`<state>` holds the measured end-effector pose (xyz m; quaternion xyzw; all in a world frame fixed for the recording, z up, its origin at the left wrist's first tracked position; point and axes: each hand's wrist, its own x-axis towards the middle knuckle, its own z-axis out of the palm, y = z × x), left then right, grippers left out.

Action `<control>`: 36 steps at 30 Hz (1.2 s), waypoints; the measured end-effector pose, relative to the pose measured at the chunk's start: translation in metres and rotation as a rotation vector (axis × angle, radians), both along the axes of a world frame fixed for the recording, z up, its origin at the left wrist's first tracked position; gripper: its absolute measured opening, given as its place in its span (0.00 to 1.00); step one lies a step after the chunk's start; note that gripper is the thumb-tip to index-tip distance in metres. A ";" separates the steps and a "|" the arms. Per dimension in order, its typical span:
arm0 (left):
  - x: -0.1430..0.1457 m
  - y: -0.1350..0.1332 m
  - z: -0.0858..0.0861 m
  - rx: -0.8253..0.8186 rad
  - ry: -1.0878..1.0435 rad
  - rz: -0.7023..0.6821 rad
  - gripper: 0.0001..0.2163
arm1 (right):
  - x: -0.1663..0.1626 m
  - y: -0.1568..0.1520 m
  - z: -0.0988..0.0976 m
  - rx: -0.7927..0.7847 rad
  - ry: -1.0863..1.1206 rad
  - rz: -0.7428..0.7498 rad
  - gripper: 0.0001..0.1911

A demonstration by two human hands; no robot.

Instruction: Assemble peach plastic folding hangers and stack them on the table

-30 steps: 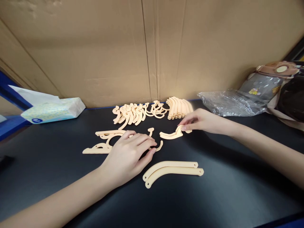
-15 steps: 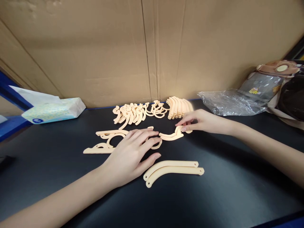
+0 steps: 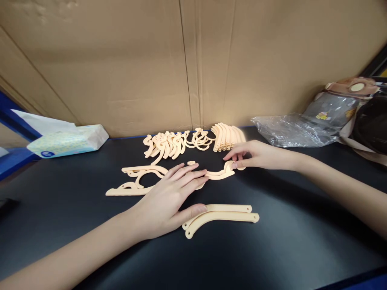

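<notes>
My left hand [image 3: 172,197] lies palm down with its fingers spread. It covers part of a group of cream plastic pieces, and its fingertips reach the left end of a slim curved piece [image 3: 218,175]. Its thumb rests over two long curved arms [image 3: 223,213] with holes at their ends. My right hand [image 3: 248,157] pinches the hooked right end of the slim curved piece between thumb and fingers. Left of my left hand lie several cream pieces, including a straight one [image 3: 123,192] and a ring-like one [image 3: 140,177]. A small oval piece [image 3: 191,163] shows beyond my fingers.
Along the back of the black table [image 3: 272,241] lie a heap of hook-shaped pieces [image 3: 166,143], several rings [image 3: 201,139] and a stack of curved arms [image 3: 226,137]. A tissue pack [image 3: 72,141] is at left; a clear plastic bag [image 3: 296,129] and a bottle [image 3: 332,106] at right.
My left hand has shifted slightly right, its fingers now over the slim piece's left end and its thumb over the long arms. My right hand has barely moved.
</notes>
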<state>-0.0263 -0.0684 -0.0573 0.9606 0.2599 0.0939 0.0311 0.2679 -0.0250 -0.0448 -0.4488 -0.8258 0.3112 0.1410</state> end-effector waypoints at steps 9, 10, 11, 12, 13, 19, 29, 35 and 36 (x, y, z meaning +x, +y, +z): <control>-0.001 -0.001 -0.002 -0.003 -0.062 0.004 0.21 | -0.001 -0.003 0.005 0.039 -0.002 -0.047 0.22; -0.001 -0.001 -0.002 0.000 -0.072 0.000 0.20 | -0.001 -0.003 0.005 0.054 -0.001 -0.053 0.22; -0.002 -0.001 -0.003 0.005 -0.083 -0.005 0.19 | -0.001 -0.002 0.005 0.066 -0.004 -0.060 0.21; -0.002 -0.001 -0.003 0.009 -0.092 -0.008 0.18 | -0.001 -0.002 0.005 0.075 -0.008 -0.070 0.21; -0.002 -0.001 -0.004 0.013 -0.102 -0.010 0.17 | -0.001 -0.002 0.005 0.085 -0.012 -0.082 0.21; -0.002 -0.003 -0.005 0.056 -0.224 0.013 0.11 | -0.005 -0.006 0.008 0.188 -0.024 -0.118 0.18; 0.002 -0.002 -0.003 0.171 -0.276 0.099 0.06 | -0.015 -0.016 0.013 0.721 -0.252 -0.042 0.14; 0.001 -0.001 0.000 0.262 -0.251 0.041 0.07 | -0.021 -0.022 0.012 0.899 -0.357 0.001 0.16; 0.001 -0.001 0.000 0.279 -0.243 0.031 0.07 | -0.022 -0.023 0.012 0.912 -0.363 0.002 0.16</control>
